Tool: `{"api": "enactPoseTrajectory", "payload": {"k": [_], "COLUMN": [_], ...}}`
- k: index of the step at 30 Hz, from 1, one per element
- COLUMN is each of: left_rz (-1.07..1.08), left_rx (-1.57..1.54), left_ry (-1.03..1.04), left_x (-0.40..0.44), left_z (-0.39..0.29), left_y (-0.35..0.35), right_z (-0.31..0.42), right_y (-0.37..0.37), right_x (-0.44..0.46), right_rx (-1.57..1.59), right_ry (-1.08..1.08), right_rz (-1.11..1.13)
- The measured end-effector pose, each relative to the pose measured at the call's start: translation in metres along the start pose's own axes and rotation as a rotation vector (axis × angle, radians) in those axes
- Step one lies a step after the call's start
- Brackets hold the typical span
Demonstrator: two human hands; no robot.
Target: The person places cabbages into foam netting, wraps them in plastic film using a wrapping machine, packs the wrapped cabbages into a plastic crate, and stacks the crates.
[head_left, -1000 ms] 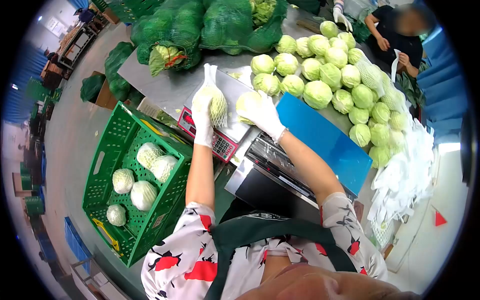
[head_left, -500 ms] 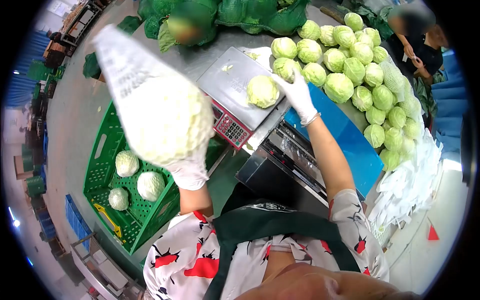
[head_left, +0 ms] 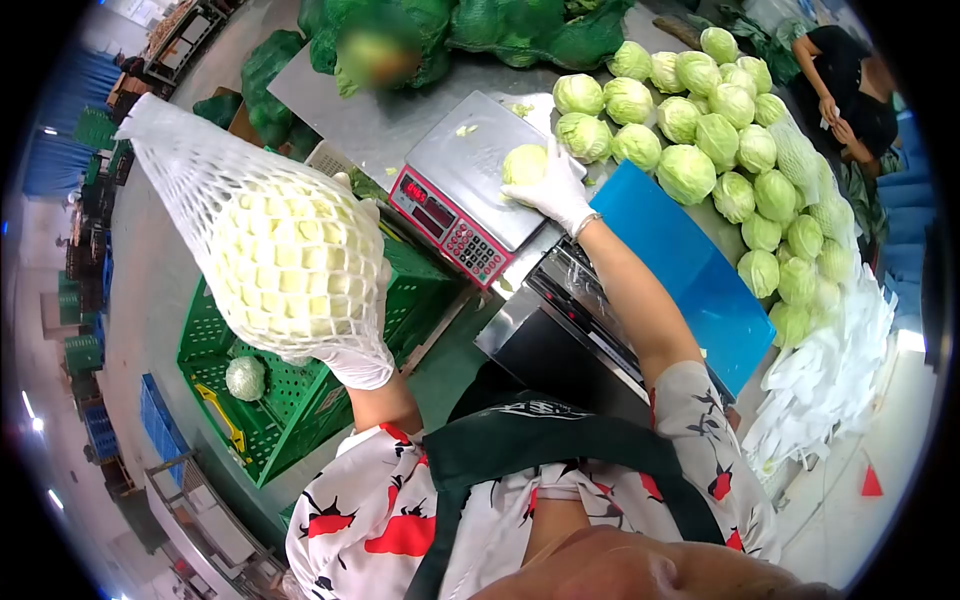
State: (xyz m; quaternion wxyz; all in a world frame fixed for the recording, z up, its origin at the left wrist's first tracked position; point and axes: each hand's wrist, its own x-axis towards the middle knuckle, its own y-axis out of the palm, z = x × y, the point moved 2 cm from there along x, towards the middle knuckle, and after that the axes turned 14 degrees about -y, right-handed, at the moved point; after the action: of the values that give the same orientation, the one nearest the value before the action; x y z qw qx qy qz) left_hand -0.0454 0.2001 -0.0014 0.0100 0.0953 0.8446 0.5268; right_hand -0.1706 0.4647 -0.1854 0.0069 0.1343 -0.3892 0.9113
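On the left, my gloved left hand (head_left: 358, 362) grips a large cabbage (head_left: 290, 262) in a white foam net sleeve (head_left: 172, 140), its loose end pointing up and left. The cabbage is raised over the green crate and covers most of that hand's fingers. My gloved right hand (head_left: 556, 190) has its fingers around a smaller bare cabbage (head_left: 524, 164) on the metal plate of the weighing scale (head_left: 470, 150). Red digits glow on the scale's display (head_left: 420, 196), and a keypad sits beside it.
In the green crate (head_left: 300, 415) a netted cabbage (head_left: 245, 378) and a yellow handle show. Bare cabbages (head_left: 685, 174) are heaped right of the scale, by a blue panel (head_left: 665, 265) and white foam nets (head_left: 825, 375). Green mesh sacks (head_left: 530, 30) lie behind; a person (head_left: 850, 90) is far right.
My right hand has moved from a heaped cabbage to the one on the scale. The netted cabbage in my left hand has shifted left, and the display now shows.
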Motion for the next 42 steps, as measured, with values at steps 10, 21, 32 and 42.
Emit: {"api": "enactPoseTrajectory", "payload": {"k": [10,21,32,42], "left_rz": [-0.123,0.019,0.563,0.654], "left_rx": [0.23,1.1,1.757,2.327], "left_ry": [-0.497,-0.338,0.121,0.472], "left_x": [0.021,0.052,0.081,0.073], "left_z": [0.155,0.351,0.303,0.319], "left_y": [-0.026,-0.039,0.022,0.059], "right_z": [0.004,-0.028,-0.139,-0.277], "right_y": [-0.13,-0.189,-0.293,-0.355], "right_x": [-0.098,-0.252,-0.434,-0.619], "right_rx": [0.086,-0.207,-0.494,-0.665], "right_ry": [0.216,0.514,0.584,1.259], "right_rz": [-0.371,-0.63,-1.121,-0.799]}}
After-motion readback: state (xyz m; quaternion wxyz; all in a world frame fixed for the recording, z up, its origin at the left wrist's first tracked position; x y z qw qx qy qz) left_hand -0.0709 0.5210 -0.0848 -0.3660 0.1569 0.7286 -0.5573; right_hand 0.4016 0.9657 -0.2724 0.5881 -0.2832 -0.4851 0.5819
